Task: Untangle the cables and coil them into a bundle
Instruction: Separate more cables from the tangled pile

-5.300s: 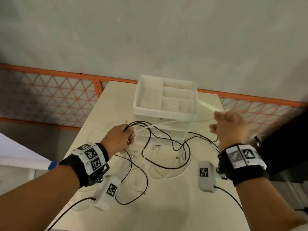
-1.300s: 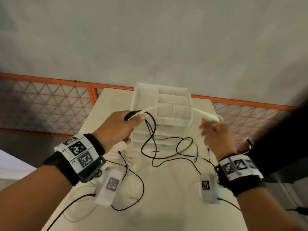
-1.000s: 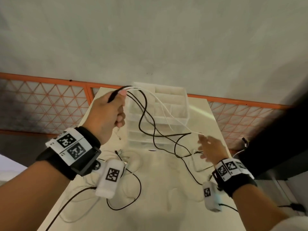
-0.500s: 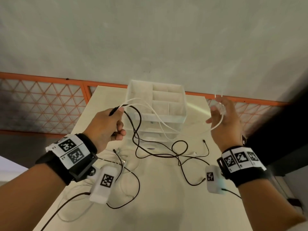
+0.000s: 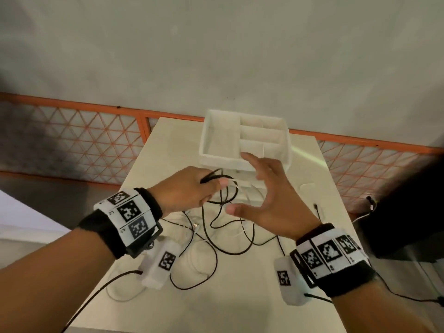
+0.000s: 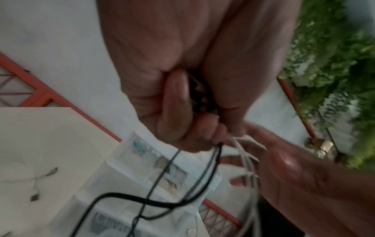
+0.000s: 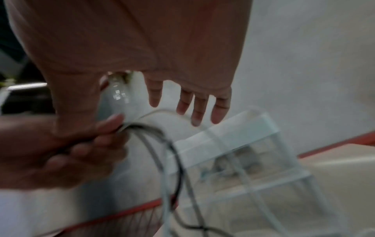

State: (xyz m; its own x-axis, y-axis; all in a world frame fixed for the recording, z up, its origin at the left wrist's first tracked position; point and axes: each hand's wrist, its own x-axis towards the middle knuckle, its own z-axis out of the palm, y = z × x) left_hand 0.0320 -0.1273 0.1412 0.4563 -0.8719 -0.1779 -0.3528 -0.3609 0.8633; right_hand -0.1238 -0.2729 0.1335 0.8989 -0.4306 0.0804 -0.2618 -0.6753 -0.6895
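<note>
A black cable [image 5: 212,239] and a thin white cable [image 5: 243,228] lie tangled on the cream table [image 5: 240,296]. My left hand [image 5: 216,182] is raised above the table and pinches loops of both cables between thumb and curled fingers. The left wrist view shows the same grip of the left hand [image 6: 202,128], with the black strands [image 6: 162,173] hanging down from it. My right hand [image 5: 247,183] is just right of it, fingers spread and straight, holding nothing. In the right wrist view the right hand [image 7: 142,105] is open above the held loops [image 7: 146,128].
A white plastic drawer organizer [image 5: 216,159] stands at the table's far end, just behind the hands. An orange mesh railing [image 5: 72,140] runs behind the table. A dark object [image 5: 408,212] sits off the right edge. Loose cable ends lie on the table's right side [image 5: 317,207].
My right hand let go of the white cable and moved left towards my left hand, opening its fingers. My left hand, still holding the loops, came down and towards the middle.
</note>
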